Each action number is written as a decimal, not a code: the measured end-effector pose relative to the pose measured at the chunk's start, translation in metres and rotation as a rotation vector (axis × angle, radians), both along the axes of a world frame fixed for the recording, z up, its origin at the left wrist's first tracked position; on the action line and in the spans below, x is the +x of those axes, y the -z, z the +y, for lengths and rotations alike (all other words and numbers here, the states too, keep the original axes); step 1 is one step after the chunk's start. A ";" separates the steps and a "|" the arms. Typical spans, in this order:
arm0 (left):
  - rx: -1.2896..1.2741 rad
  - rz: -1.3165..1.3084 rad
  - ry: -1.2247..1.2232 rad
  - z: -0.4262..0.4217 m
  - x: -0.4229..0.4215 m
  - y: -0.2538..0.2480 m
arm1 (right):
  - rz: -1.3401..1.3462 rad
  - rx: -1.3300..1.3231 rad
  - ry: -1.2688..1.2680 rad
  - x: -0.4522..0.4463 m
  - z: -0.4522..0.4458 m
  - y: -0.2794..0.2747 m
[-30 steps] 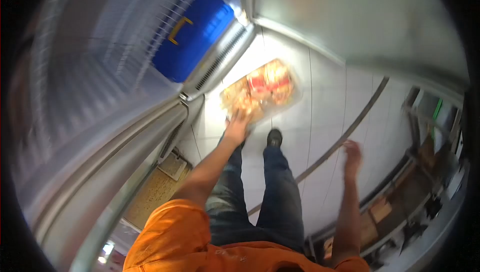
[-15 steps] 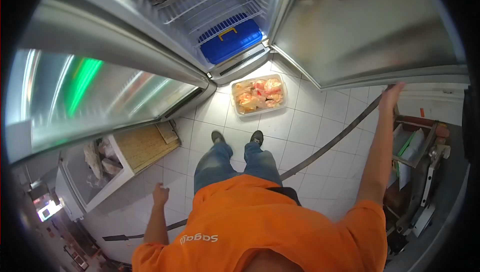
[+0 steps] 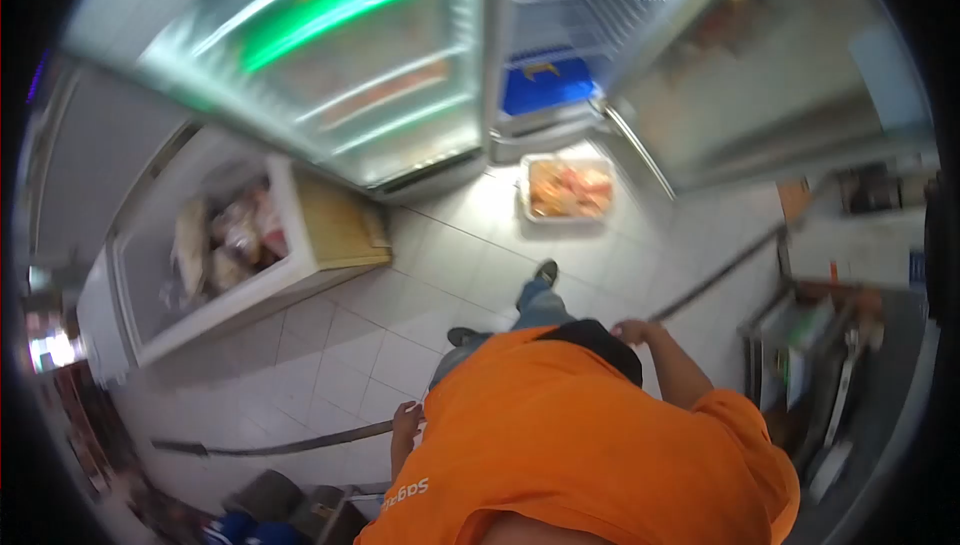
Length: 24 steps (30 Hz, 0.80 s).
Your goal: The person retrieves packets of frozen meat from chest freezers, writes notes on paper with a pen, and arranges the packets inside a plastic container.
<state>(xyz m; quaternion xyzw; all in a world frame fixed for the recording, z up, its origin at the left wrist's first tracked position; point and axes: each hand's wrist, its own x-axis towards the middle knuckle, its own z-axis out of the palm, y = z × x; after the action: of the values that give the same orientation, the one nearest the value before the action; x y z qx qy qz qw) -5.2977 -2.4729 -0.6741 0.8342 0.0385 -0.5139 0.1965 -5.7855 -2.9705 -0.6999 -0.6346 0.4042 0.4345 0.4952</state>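
Note:
My left hand (image 3: 406, 419) hangs low beside my hip, above the floor and near a long dark strip (image 3: 330, 439); its fingers are loosely bent, with nothing visible in them. At my right side, my right hand (image 3: 632, 331) is next to the black item (image 3: 590, 341) at my waist. Its fingers look loosely apart, though blurred, and I make out nothing held. Ahead on the tiles sits a clear plastic container (image 3: 568, 189) filled with orange and reddish bagged food. Behind it a fridge stands with its door (image 3: 770, 85) swung open, and a blue box (image 3: 547, 85) lies on its bottom.
To the left is an open chest freezer (image 3: 318, 195) holding several bagged items. A glass-fronted fridge (image 3: 370, 75) glows green above it. At right stands a metal rack (image 3: 790, 345) with items. Grey and blue objects (image 3: 262, 505) lie at the lower left.
My right hand has left the edge of the fridge door and come down to my side. My view has turned left, my feet have stepped apart, and more of the chest freezer shows.

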 end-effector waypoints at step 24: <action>-0.196 -0.235 -0.731 0.284 0.305 -0.047 | 0.083 0.775 0.138 0.604 0.173 -0.026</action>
<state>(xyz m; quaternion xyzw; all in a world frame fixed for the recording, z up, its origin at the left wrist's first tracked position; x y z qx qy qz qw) -4.9924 -2.1884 -0.6274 0.7961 0.2608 -0.3122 0.4480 -5.1816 -2.7980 -0.6739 -0.3538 0.2716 0.5459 0.7093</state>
